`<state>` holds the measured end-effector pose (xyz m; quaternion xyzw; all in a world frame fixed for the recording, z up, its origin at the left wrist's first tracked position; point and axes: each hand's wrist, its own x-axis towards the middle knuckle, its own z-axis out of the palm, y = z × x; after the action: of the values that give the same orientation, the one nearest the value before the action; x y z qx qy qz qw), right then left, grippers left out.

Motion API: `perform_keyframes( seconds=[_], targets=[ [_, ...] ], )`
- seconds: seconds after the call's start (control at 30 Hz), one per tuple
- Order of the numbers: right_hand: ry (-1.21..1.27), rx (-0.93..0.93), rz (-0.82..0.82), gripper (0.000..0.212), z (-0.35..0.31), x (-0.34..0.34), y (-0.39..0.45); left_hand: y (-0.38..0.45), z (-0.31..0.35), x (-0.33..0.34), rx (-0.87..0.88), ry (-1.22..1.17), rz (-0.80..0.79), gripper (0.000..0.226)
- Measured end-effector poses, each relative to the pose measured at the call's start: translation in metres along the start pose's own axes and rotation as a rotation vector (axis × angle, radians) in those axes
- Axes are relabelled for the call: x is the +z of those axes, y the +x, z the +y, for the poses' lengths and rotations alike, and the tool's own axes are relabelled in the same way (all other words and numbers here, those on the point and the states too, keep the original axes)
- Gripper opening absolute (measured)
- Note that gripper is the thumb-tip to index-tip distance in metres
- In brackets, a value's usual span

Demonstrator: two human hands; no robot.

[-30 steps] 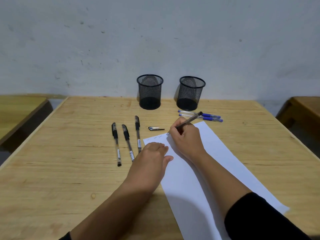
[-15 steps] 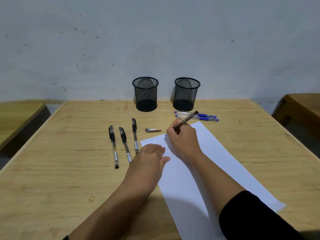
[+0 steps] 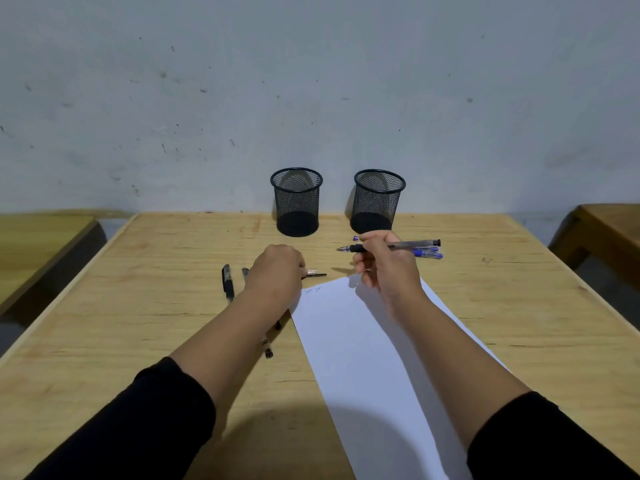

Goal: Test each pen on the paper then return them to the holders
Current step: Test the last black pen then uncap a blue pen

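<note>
From the head camera, the right hand is raised above the far end of the white paper, its fingers closed around an uncapped black gel pen that lies nearly level in the grip, tip pointing left and the clear barrel running out to the right. The left hand reaches forward over the wooden table, palm down, with its fingers curled at a small pen cap lying just beyond the paper's far corner; whether the fingers actually pinch the cap cannot be told, since the hand covers its near end. A short scribble marks the paper near that corner, close to the left hand. Left of the paper lie capped black pens side by side, roughly pointing away from the person; the left forearm crosses over them and hides much of their length, so only ends show. Behind the right hand, blue pens rest on the table just past the held pen's barrel. At the far edge stand two black mesh holders, the left holder and the right holder, upright and a little apart, near the wall; the right hand is just in front of the right one.
</note>
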<state>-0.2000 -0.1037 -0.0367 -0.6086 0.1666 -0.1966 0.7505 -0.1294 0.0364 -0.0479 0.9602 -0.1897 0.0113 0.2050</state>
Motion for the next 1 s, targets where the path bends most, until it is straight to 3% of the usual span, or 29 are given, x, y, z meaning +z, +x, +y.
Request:
perform_keyframes(
  seconds=[0.4,0.63,1.0],
  targets=[
    [-0.039,-0.029,-0.105,0.021,-0.004,-0.001,0.006,-0.002,-0.001,-0.018,0.08,-0.38,0.123,0.011],
    [-0.045,-0.023,-0.133,0.02,-0.008,0.005,0.002,-0.006,0.009,-0.023,0.135,-0.436,0.123,0.012],
    [-0.016,-0.104,-0.216,0.023,-0.013,0.015,-0.006,-0.016,0.012,-0.034,0.145,-0.484,0.246,0.019]
  ],
)
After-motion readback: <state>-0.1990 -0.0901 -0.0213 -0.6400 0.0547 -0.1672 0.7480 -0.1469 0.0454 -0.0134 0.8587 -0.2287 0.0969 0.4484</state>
